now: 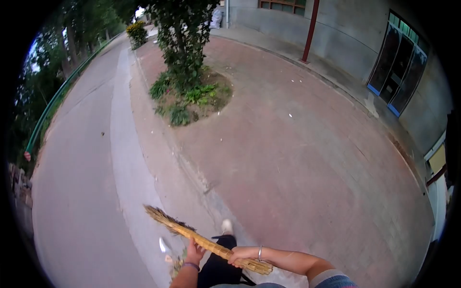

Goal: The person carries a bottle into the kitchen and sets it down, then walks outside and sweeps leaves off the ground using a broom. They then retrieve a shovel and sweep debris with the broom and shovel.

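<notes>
One broom [211, 246] lies slantwise in front, bristles [163, 216] pointing ahead-left, butt [263, 267] to the right. Right hand [243, 254] wraps it near the butt; left hand [194, 252] touches it about mid-length, nearer the bristles, can't tell if closed.

The broom [211, 245] is a slim bundle of yellow-tan straw, bound at intervals along its length into ridged segments. It slants across the front of the body, its brush end to the upper left and its butt to the lower right. The brush is loose and frayed, with darker, brownish wisps along its upper side. The butt shows cut stalk ends packed close together. The right hand [242, 254] is wrapped around the part near the butt; the left hand [193, 253] touches the lower edge, nearer the brush.
</notes>
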`<state>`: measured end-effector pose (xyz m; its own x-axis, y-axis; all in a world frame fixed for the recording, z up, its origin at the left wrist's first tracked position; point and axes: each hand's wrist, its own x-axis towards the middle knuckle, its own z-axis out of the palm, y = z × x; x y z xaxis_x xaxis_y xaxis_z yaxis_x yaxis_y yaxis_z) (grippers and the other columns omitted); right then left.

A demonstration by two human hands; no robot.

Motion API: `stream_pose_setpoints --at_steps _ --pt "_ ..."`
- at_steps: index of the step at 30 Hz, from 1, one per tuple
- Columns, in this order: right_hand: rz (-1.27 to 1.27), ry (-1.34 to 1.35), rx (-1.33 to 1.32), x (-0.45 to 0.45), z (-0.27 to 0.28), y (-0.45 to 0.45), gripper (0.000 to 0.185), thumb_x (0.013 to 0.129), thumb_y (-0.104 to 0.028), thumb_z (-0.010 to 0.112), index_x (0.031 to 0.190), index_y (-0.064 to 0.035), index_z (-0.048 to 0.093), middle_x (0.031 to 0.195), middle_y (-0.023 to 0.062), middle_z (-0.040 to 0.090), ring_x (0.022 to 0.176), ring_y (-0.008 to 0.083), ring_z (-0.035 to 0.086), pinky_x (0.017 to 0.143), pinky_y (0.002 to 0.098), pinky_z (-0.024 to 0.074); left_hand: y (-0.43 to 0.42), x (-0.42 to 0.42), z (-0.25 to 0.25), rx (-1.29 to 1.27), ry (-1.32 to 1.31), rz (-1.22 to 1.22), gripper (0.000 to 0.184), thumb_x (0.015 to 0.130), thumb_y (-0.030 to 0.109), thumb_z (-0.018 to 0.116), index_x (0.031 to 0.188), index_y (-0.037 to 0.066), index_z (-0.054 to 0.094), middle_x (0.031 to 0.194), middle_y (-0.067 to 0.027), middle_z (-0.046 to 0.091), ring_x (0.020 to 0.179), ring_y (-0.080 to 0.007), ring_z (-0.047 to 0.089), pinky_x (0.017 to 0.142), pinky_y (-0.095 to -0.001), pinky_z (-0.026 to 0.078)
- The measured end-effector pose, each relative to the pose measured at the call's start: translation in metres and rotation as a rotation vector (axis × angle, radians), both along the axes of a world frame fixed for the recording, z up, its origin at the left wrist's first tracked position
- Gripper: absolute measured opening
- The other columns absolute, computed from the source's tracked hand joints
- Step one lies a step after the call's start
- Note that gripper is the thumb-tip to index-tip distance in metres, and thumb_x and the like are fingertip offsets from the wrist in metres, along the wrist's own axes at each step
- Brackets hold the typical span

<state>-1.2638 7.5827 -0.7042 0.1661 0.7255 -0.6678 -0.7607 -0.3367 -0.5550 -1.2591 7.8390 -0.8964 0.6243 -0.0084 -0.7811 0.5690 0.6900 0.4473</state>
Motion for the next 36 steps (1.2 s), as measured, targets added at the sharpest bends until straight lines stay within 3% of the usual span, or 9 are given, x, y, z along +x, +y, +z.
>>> stream_pose_setpoints --at_steps 5,9,13,16,20,26,29,33,36 --pt "-0.065 -0.099 -0.095 0.171 -0.005 -0.091 0.021 0.071 -0.018 0.063 0.073 0.0018 0.055 0.061 0.0060 0.055 0.051 0.0132 0.053 0.047 0.0269 0.0419 0.005 0.084 -0.026 0.233 0.379 0.029 0.029 0.085 0.035 0.050 0.094 0.008 0.046 0.077 -0.0095 0.055 0.077 -0.0273 0.056 0.069 -0.0441 0.047" --pt "-0.377 0.125 -0.085 0.277 0.041 -0.198 0.017 0.075 -0.014 0.058 0.082 -0.0013 0.051 0.067 0.0046 0.053 0.054 0.0123 0.051 0.049 0.0260 0.0432 0.018 0.158 -0.022 0.330 0.557 -0.051 0.010 0.080 0.014 0.045 0.072 0.009 0.043 0.054 -0.0080 0.044 0.055 -0.0219 0.053 0.043 -0.0354 0.041" --pt "-0.631 0.271 -0.225 0.332 0.067 -0.283 0.018 0.077 -0.015 0.060 0.083 -0.0001 0.052 0.067 0.0060 0.055 0.055 0.0147 0.054 0.050 0.0272 0.0460 -0.034 0.300 0.044 0.408 0.459 -0.397 0.013 0.080 0.010 0.049 0.068 0.006 0.047 0.054 -0.0073 0.043 0.042 -0.0206 0.045 0.034 -0.0310 0.032" --pt "-0.881 0.342 -0.290 0.360 0.068 -0.341 0.019 0.077 -0.015 0.061 0.085 0.0000 0.054 0.068 0.0068 0.057 0.055 0.0165 0.056 0.050 0.0282 0.0471 -0.058 0.432 -0.012 0.270 0.324 -0.884 0.014 0.076 0.011 0.053 0.064 0.007 0.048 0.058 -0.0083 0.049 0.053 -0.0209 0.051 0.037 -0.0349 0.036" --pt "-1.142 0.402 -0.269 0.427 0.075 -0.403 0.018 0.076 -0.015 0.063 0.082 -0.0003 0.055 0.068 0.0078 0.059 0.056 0.0180 0.058 0.051 0.0292 0.0484 -0.173 0.613 -0.017 1.072 -0.313 -1.219 0.010 0.077 0.012 0.054 0.074 0.005 0.060 0.063 -0.0112 0.057 0.059 -0.0242 0.059 0.048 -0.0316 0.047" --pt "-1.155 0.334 -0.149 0.589 0.092 -0.530 0.018 0.076 -0.018 0.061 0.081 -0.0015 0.056 0.065 0.0076 0.059 0.054 0.0181 0.058 0.049 0.0297 0.0488 -0.433 0.821 0.171 0.666 -0.298 -0.939 0.023 0.078 0.010 0.055 0.098 -0.002 0.056 0.075 -0.0099 0.061 0.063 -0.0176 0.062 0.053 -0.0252 0.048" --pt "-1.111 0.325 -0.047 0.676 0.110 -0.578 0.017 0.077 -0.018 0.058 0.079 -0.0019 0.055 0.065 0.0075 0.059 0.053 0.0177 0.057 0.049 0.0282 0.0480 -0.492 0.877 0.223 0.706 -0.421 -1.107 0.026 0.079 0.011 0.055 0.101 -0.001 0.055 0.075 -0.0092 0.061 0.065 -0.0173 0.062 0.054 -0.0246 0.048" --pt "-1.050 0.184 -0.056 0.803 0.159 -0.622 0.016 0.079 -0.017 0.056 0.078 -0.0012 0.054 0.065 0.0074 0.057 0.054 0.0157 0.055 0.050 0.0265 0.0468 -0.489 0.934 0.185 0.794 -0.345 -1.121 0.024 0.079 0.018 0.053 0.095 0.001 0.059 0.068 -0.0097 0.063 0.067 -0.0184 0.062 0.056 -0.0298 0.048" --pt "-1.054 0.106 -0.084 0.912 0.159 -0.665 0.015 0.080 -0.015 0.055 0.079 -0.0001 0.053 0.066 0.0075 0.056 0.055 0.0146 0.055 0.051 0.0257 0.0462 -0.467 0.978 0.156 0.942 -0.449 -1.521 0.025 0.083 0.020 0.044 0.088 0.001 0.059 0.066 -0.0094 0.062 0.066 -0.0212 0.063 0.054 -0.0318 0.049"
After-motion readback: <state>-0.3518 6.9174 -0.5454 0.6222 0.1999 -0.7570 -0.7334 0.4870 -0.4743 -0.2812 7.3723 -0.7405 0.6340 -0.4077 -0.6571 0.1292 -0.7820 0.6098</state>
